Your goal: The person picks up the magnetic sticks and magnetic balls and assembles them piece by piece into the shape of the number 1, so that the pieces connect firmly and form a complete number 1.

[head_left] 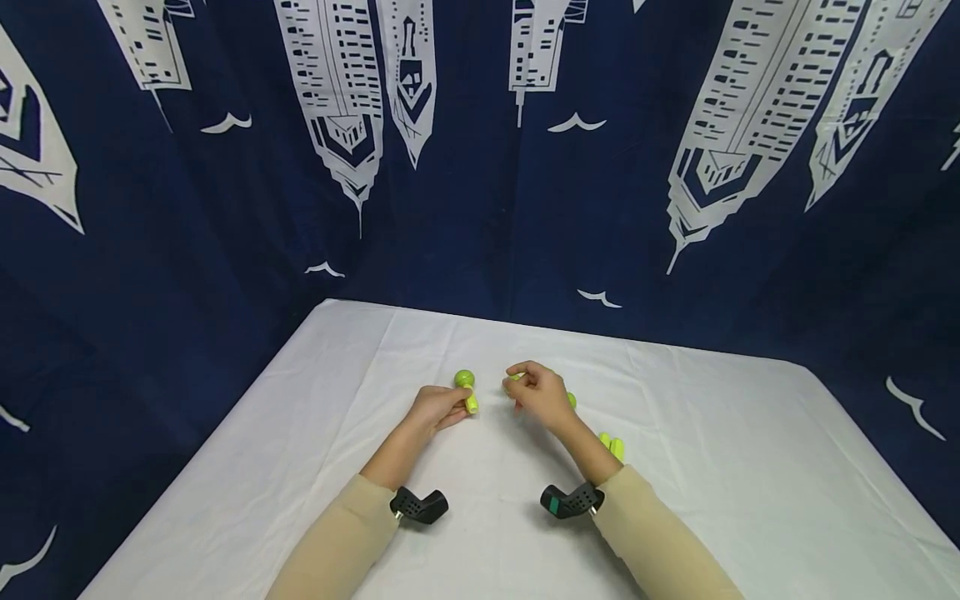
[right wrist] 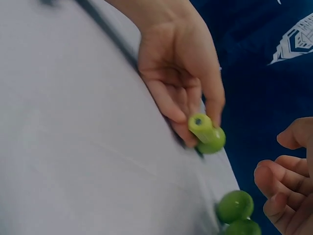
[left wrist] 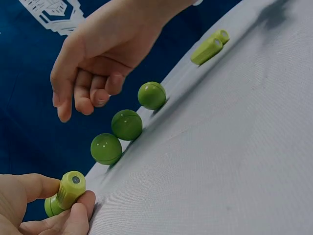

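Observation:
My left hand (head_left: 438, 406) pinches a yellow-green ribbed peg (left wrist: 72, 190) between thumb and fingers; its end shows a small dark round spot. A glossy green ball (head_left: 464, 378) sits right at the peg's far end. To the right, my right hand (head_left: 542, 394) hovers above the table with fingers loosely bent and nothing between them, as the left wrist view shows. Near it on the cloth lie three more green balls: a front one (left wrist: 106, 149), a middle one (left wrist: 127, 125) close behind, and another (left wrist: 152, 95) farther off. The right hand partly hides them in the head view.
Two more yellow-green pegs (head_left: 611, 446) lie side by side next to the right forearm. A white cloth covers the table (head_left: 750, 467). Behind it hangs a dark blue curtain (head_left: 480, 225) with white building prints. Each wrist wears a black camera (head_left: 420, 505).

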Available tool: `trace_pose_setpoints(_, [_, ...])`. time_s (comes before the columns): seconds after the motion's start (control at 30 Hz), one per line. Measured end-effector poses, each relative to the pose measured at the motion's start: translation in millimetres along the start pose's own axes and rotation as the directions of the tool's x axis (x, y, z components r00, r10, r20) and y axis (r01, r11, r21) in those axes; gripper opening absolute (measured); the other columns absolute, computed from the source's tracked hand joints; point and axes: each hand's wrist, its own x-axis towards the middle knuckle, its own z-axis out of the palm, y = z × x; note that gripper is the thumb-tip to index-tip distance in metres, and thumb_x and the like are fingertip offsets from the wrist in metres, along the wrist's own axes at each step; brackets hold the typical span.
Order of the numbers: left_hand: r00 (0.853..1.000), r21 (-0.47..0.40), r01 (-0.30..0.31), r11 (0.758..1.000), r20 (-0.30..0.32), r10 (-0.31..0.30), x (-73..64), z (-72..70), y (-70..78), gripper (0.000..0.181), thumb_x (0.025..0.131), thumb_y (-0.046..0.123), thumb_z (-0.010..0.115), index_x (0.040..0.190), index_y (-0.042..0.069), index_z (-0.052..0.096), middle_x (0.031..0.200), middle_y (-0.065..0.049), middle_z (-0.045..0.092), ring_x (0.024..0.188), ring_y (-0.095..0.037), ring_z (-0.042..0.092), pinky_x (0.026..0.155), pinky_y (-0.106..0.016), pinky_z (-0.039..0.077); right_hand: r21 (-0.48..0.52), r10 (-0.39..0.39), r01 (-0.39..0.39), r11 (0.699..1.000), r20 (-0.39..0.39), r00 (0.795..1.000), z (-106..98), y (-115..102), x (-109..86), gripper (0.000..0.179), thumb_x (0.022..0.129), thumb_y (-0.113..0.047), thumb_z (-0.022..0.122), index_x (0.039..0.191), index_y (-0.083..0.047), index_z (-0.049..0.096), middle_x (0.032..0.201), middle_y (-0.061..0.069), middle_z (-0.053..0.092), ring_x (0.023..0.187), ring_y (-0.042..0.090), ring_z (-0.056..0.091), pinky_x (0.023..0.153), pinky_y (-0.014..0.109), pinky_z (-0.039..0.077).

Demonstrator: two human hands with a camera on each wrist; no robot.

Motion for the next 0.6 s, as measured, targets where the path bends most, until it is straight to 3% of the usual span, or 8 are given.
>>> trace_pose_setpoints(0.23, [1.0, 0.023, 0.0, 1.0, -0.001, 0.0, -3.2, -1.1, 0.3, 0.033, 0.09, 0.008, 0.067, 0.111, -0.016, 0.061, 0.078, -0.007, 0.066, 0.068, -0.01, 0.067, 0.071, -0.019, 0.058, -0.157, -0.01, 0.014, 0.987, 0.03, 1.0, -18, 2, 19.5, 0.028, 0.091, -0.014, 0.064, 0.111, 0.006, 0.065, 0.082, 0.007, 0.067, 0.07, 0.017, 0.06, 0.062, 0.027, 0.05])
trace_pose_setpoints(0.47, [1.0, 0.04, -0.004, 0.999, 0.009, 0.004, -4.8, -1.1, 0.7, 0.034, 0.09, 0.009, 0.067, 0.112, -0.017, 0.06, 0.08, -0.008, 0.066, 0.069, -0.01, 0.067, 0.072, -0.02, 0.058, -0.316, -0.039, 0.063, 0.947, 0.082, 0.996, -21, 11, 27.9, 0.029, 0.09, -0.016, 0.065, 0.111, 0.005, 0.065, 0.085, 0.006, 0.064, 0.083, 0.022, 0.059, 0.072, 0.035, 0.05])
trace_pose_setpoints(0.6, [1.0, 0.038, -0.014, 0.999, 0.014, 0.013, -4.4, -0.1, 0.4, 0.034, 0.09, 0.008, 0.067, 0.112, -0.017, 0.06, 0.079, -0.008, 0.066, 0.068, -0.009, 0.066, 0.071, -0.02, 0.058, -0.415, -0.006, 0.062, 0.908, 0.136, 0.991, -20, 17, 33.4, 0.035, 0.089, -0.021, 0.067, 0.115, 0.003, 0.065, 0.093, 0.008, 0.064, 0.089, 0.024, 0.059, 0.079, 0.041, 0.052])
